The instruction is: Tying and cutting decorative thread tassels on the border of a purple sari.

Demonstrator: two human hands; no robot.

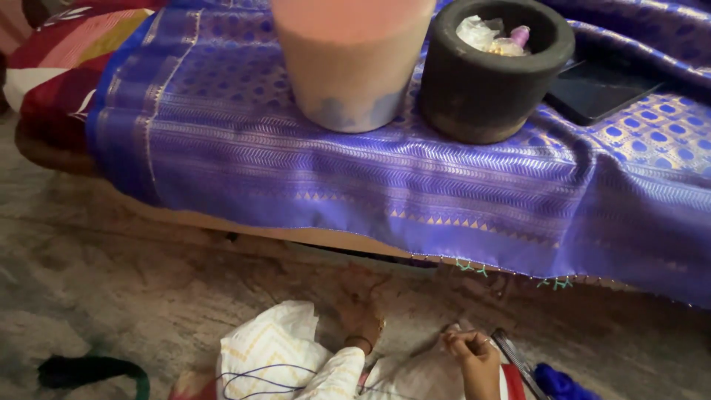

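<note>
Right hand (474,354) sits low at the frame's bottom edge, fingers pinched together — on a needle or thread, I cannot tell (too small). Left hand (364,320) rests palm-down on the floor (111,274), its grip hidden. Purple fabric (415,178) drapes over the bed's front edge, above both hands.

Your left hand (363,318) is blurred, so you cannot tell what its fingers touch. Your right hand (470,352) pinches something too small to make out. The picture's top edge cuts off the pink pot (352,59). The black pot (492,74) hides part of the tablet (596,89), and its contents are unclear.
</note>
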